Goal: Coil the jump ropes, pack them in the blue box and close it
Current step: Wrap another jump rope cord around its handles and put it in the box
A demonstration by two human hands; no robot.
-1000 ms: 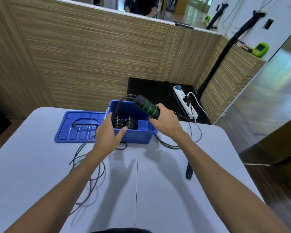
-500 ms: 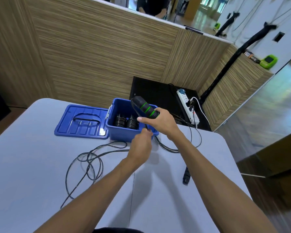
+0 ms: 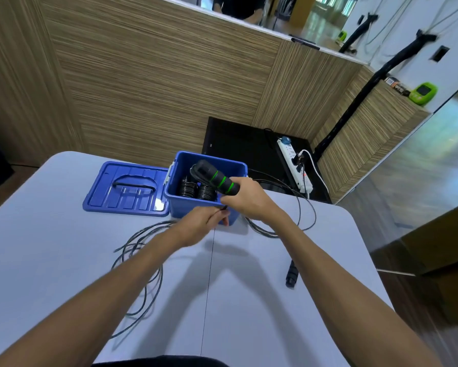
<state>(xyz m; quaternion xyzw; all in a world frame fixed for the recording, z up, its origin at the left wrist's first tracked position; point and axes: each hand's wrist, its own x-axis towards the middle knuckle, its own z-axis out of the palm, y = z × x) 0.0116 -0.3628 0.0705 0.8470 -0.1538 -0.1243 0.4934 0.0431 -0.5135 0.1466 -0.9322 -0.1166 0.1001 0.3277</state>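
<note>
Coiling goes best, I judge, if the right hand [image 3: 249, 198] keeps the handle [image 3: 216, 180] steady as an anchor while the left hand [image 3: 201, 225] feeds cord [image 3: 140, 258] in even loops, drawing slack from the loose tangle on the tabletop [image 3: 63, 260] so nothing knots. Right grip is clamped round the handle, held tilted over the box [image 3: 196, 210]. Left grip is pinched on the cord just below it, at the box's near wall. Both forearms reach forward, hands nearly touching. Another handle [image 3: 291, 275] lies well apart at right. The lid [image 3: 127, 189] lies open beside the box, which already holds coiled rope.
</note>
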